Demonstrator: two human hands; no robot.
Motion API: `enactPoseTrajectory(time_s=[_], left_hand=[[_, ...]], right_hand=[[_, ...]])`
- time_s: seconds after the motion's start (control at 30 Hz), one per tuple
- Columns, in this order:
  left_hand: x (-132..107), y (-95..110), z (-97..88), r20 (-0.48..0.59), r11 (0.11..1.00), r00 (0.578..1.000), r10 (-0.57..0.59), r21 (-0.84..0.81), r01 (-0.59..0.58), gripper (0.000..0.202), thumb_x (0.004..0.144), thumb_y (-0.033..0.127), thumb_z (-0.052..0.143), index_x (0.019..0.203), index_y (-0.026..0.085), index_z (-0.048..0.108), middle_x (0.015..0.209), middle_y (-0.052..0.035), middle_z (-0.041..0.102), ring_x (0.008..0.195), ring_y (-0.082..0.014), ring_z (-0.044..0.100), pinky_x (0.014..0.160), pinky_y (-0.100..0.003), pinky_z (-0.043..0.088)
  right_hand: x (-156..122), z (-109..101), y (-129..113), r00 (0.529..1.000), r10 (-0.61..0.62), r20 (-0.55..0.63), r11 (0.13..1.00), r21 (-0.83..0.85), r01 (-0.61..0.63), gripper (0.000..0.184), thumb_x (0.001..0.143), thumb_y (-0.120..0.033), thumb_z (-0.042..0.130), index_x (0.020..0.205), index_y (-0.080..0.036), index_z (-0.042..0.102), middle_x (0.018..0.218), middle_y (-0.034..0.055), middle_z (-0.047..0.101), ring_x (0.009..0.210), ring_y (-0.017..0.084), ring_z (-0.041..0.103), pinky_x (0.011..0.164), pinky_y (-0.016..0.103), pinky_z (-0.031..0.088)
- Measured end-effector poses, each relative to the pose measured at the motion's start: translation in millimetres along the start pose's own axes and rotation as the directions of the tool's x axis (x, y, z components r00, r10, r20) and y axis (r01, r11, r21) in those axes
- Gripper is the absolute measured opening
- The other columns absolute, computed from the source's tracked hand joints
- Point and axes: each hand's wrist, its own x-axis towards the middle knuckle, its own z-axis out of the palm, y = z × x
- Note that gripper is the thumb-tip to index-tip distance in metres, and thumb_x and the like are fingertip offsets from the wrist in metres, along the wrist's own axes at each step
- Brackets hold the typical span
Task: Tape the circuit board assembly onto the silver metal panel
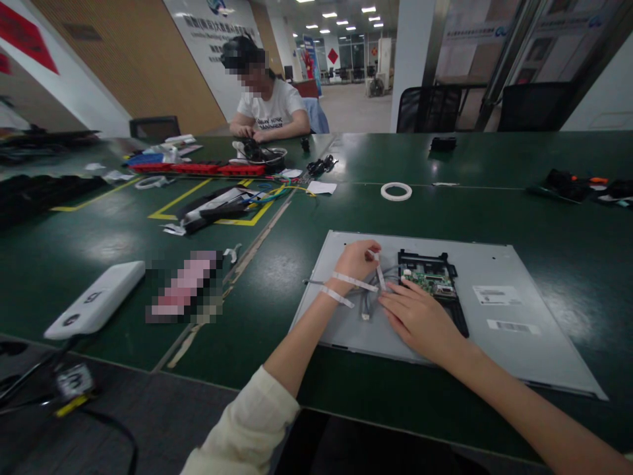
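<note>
A grey flat metal panel [484, 330], like the back of a display, lies on the table before me. Mounted on it are a black plastic frame [459, 315] and a green circuit board [424, 281]. A narrow strip of white tape [380, 276] stands up from the panel, its top pinched by my left hand [354, 261]. Two more tape strips [338, 297] cling across that hand's wrist. My right hand [422, 320] rests flat beside the board, fingers extended and their tips at the lower end of the strip. Grey cable [364, 303] with a white connector lies between the hands.
A roll of white tape [396, 191] lies beyond the panel. To the left are a white power bank [96, 300], a blurred pink phone-like object [185, 284] and a black bundle [217, 208]. Across the table a person [271, 109] sits near red trays [200, 169].
</note>
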Motion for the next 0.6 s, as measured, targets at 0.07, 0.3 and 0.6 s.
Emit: enactPoseTrajectory(time_s=[0.07, 0.3, 0.6], left_hand=[[-0.9, 1.1, -1.6, -0.052, 0.999, 0.998, 0.039, 0.024, -0.038, 0.041, 0.063, 0.005, 0.064, 0.102, 0.016, 0.060, 0.105, -0.0054, 0.060, 0.078, -0.0132, 0.059, 0.077, -0.028, 0.049], [-0.1, 3.1, -7.4, 0.004, 0.989, 1.000, 0.031, 0.141, -0.031, 0.021, 0.065, 0.005, 0.055, 0.079, 0.017, 0.064, 0.081, -0.0016, 0.060, 0.078, -0.0159, 0.057, 0.077, -0.029, 0.048], [2.6, 2.0, -10.6, 0.058, 0.987, 0.998, -0.023, 0.163, 0.013, 0.022, 0.070, 0.006, 0.054, 0.078, 0.018, 0.070, 0.083, -0.0033, 0.067, 0.084, -0.0172, 0.061, 0.083, -0.028, 0.046]], right_hand=[[-2.9, 0.6, -3.2, 1.000, -0.022, 0.000, 1.000, 0.000, 0.022, 0.028, 0.094, -0.016, 0.041, 0.111, -0.010, 0.063, 0.117, 0.0065, 0.058, 0.114, 0.019, 0.049, 0.109, 0.042, 0.029], [-8.3, -8.5, -8.2, 0.998, -0.049, -0.032, 0.998, 0.047, 0.051, 0.025, 0.094, -0.016, 0.041, 0.102, -0.013, 0.065, 0.106, 0.0061, 0.063, 0.102, 0.016, 0.057, 0.110, 0.040, 0.029], [-12.0, -13.9, -10.2, 0.999, -0.023, -0.027, 0.985, 0.173, 0.028, 0.023, 0.092, -0.014, 0.042, 0.095, -0.016, 0.065, 0.097, 0.0029, 0.065, 0.096, 0.015, 0.058, 0.109, 0.040, 0.030]])
